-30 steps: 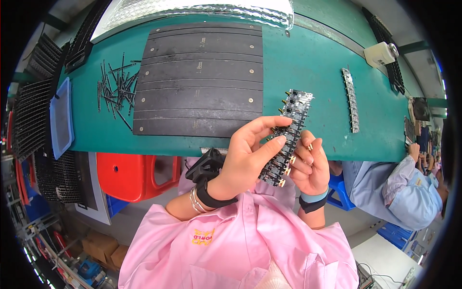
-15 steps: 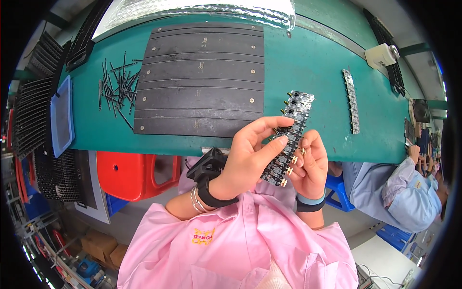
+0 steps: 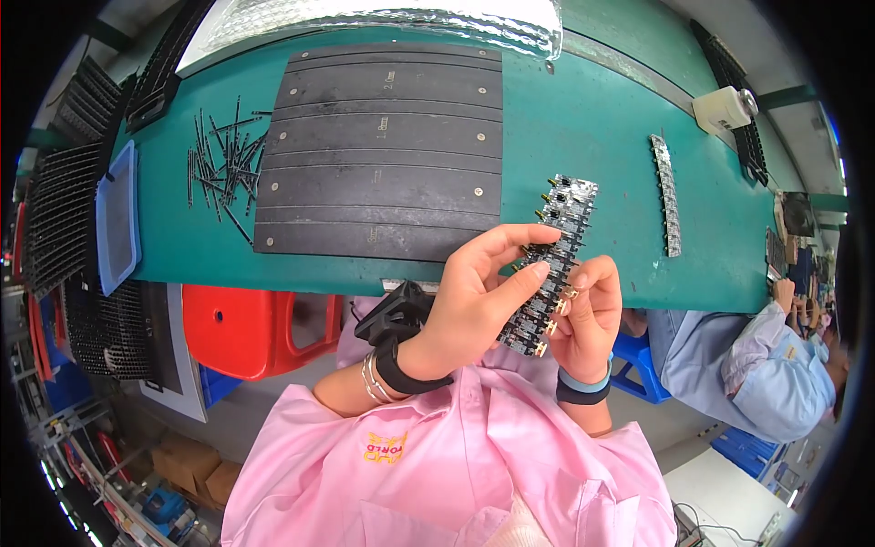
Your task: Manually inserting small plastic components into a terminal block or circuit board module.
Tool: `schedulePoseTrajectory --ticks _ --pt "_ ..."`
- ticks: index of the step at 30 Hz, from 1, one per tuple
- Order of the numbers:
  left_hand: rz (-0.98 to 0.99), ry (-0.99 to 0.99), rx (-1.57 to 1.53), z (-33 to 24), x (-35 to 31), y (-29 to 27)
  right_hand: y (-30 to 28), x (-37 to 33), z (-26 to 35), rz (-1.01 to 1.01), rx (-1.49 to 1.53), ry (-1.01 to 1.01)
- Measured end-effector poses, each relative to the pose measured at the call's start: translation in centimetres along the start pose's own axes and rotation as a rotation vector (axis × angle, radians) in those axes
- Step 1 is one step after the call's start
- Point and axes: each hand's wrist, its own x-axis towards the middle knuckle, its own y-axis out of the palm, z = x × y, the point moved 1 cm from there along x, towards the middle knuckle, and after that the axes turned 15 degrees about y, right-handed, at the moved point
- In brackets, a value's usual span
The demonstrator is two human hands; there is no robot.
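My left hand (image 3: pixel 478 287) is closed around a long dark circuit board panel (image 3: pixel 572 202), thumb on its face. The panel slants above my lap at the bench edge, with small boards side by side and pins along its left edge. A few gold-coloured metal tabs (image 3: pixel 551 326) stick out from its lower right edge. At that edge, my right hand (image 3: pixel 588 319) pinches another small gold-coloured tab (image 3: pixel 572 293) between thumb and fingertips. It appears to meet the panel, though the exact contact is too small to tell.
A black grooved plate (image 3: pixel 378 155) lies on the green bench (image 3: pixel 583 109), beside a pile of thin black strips (image 3: pixel 223 164). Another panel (image 3: pixel 666 196) lies at right, near a white bottle (image 3: pixel 725 109). A blue tray (image 3: pixel 118 219), red stool (image 3: pixel 241 330) and co-worker's sleeve (image 3: pixel 756 351) flank me.
My right hand has moved slightly left, bringing the pinched gold-coloured tab to the panel's right edge. My left hand and the panel have barely shifted.
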Motion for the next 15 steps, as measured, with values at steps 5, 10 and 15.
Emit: schedulePoseTrajectory --ticks 5,10,15 --pt "0.015 0.003 -0.005 -0.05 -0.08 0.11 -0.19 0.07 0.04 0.033 0.025 -0.016" --pt "0.019 0.001 -0.003 -0.01 -0.11 0.06 -0.04 0.01 -0.05 -0.011 -0.032 -0.041" --pt "0.042 0.043 0.049 -0.10 -0.11 0.08 0.16 -0.02 0.10 -0.063 -0.099 -0.062"
